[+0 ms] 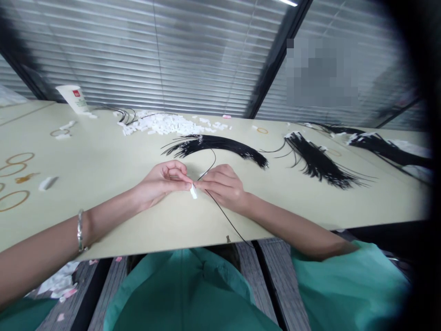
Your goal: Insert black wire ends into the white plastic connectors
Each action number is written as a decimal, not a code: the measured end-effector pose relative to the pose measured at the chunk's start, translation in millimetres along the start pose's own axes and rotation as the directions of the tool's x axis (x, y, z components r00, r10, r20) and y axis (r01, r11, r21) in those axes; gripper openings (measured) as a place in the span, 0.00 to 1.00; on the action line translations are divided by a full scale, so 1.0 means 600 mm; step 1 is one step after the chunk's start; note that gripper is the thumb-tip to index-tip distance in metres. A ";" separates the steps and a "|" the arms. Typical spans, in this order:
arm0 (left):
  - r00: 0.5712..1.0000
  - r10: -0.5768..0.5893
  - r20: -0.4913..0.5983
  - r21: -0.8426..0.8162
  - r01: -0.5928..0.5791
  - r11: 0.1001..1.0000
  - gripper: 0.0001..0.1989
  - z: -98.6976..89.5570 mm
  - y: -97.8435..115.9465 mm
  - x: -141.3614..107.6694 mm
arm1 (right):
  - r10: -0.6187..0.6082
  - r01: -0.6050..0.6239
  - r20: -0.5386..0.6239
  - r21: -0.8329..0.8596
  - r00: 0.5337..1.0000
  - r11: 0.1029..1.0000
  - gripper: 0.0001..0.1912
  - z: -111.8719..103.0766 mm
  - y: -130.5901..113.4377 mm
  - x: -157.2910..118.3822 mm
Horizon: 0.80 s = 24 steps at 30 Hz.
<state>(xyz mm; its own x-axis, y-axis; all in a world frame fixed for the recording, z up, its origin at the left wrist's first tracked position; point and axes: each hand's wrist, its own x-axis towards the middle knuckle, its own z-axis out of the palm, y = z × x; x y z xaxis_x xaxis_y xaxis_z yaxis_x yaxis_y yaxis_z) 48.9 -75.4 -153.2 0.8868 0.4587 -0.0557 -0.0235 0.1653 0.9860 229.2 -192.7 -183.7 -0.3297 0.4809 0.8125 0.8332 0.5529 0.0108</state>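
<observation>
My left hand (160, 184) pinches a small white plastic piece (193, 191) between thumb and forefinger. Touching it from the other side, my right hand (222, 186) is closed on a thin black wire (227, 218). One length of the wire curves up behind my fingers, and another hangs down past the table's front edge. The wire's end near the white piece is hidden by my fingertips, so whether it sits inside cannot be told. Just beyond my hands lies a curved bundle of black wires (220, 143).
Many white pieces (165, 123) are heaped at the back of the table (113, 161), near a paper cup (74, 99). More black wire bundles (320, 161) lie to the right. Rubber bands (15, 201) and a white lump (47, 183) are at the left.
</observation>
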 end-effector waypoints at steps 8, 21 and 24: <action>0.998 0.059 -0.004 -0.005 -0.059 0.998 0.17 0.006 0.005 0.002 | 0.102 -0.102 -0.010 0.051 0.995 0.994 0.08 -0.003 -0.007 0.015; 0.929 0.368 -0.039 0.237 -0.350 0.907 0.17 0.016 0.016 -0.002 | 0.369 -0.362 0.006 0.211 0.929 0.908 0.06 -0.007 -0.028 0.033; 0.921 0.389 0.002 0.294 -0.372 0.880 0.16 0.016 0.018 -0.006 | 0.371 -0.365 0.029 0.258 0.928 0.895 0.04 -0.008 -0.029 0.034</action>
<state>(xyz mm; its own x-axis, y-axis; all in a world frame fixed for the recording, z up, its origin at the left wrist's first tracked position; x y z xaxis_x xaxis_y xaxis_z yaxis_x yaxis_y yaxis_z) 49.8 -83.3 -141.0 0.8089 0.4851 0.3321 -0.2148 -0.2819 0.9351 210.3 -195.5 -164.2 -0.0100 0.6708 0.7415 0.7512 0.4945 -0.4372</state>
